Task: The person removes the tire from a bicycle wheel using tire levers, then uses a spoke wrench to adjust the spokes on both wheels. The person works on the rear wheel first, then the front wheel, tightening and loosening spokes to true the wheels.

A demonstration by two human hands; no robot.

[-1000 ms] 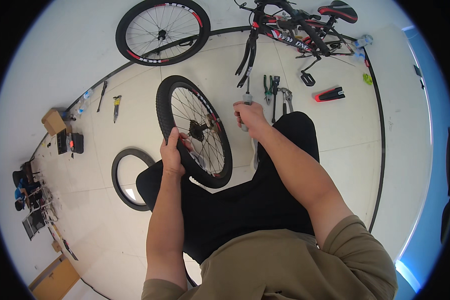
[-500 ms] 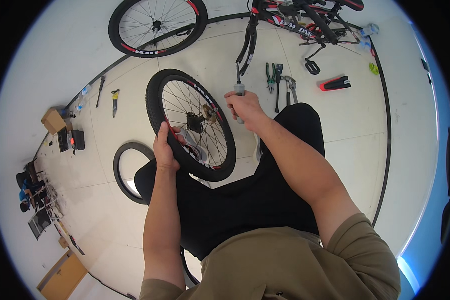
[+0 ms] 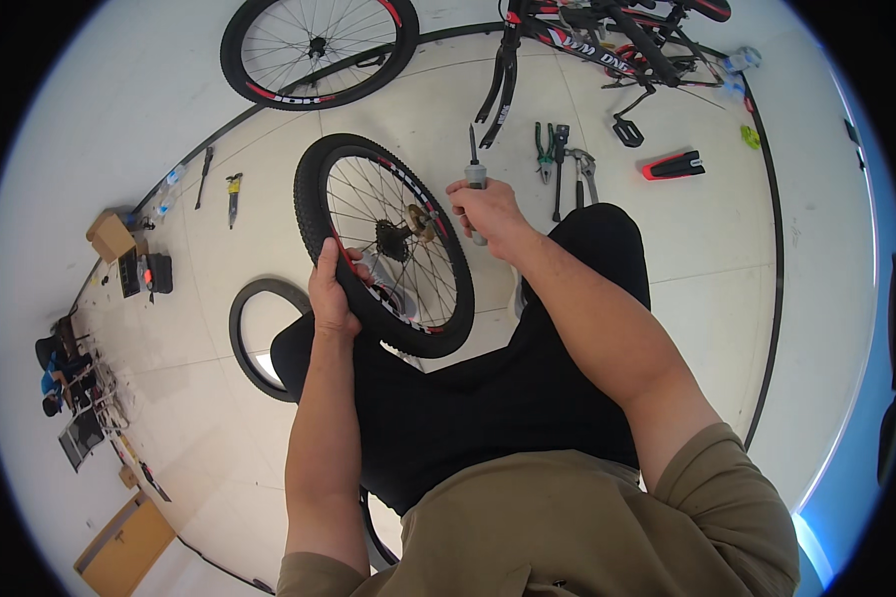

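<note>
A bicycle wheel (image 3: 314, 204) with a black tyre, a red-and-white rim and a cassette (image 3: 392, 240) at its hub stands tilted between my knees. My left hand (image 3: 334, 291) grips its lower left side, thumb on the tyre and fingers reaching inside the rim among the spokes. To the right of the wheel, my right hand (image 3: 490, 211) is wrapped round the grey handle of a screwdriver (image 3: 476, 175), whose shaft points away from me. The screwdriver is apart from the wheel. Part of its handle is hidden by my fingers.
A second wheel (image 3: 231, 52) leans at the far wall, beside a bicycle frame (image 3: 592, 50). Pliers (image 3: 545, 152), a hammer (image 3: 580, 171) and a black-and-red fender (image 3: 671, 165) lie on the floor. A loose tyre (image 3: 237, 333) is by my left knee, an open cardboard box (image 3: 112, 238) farther left.
The whole view has shifted slightly, moving the background a little to the right. Both hands keep their holds on the wheel and the screwdriver.
</note>
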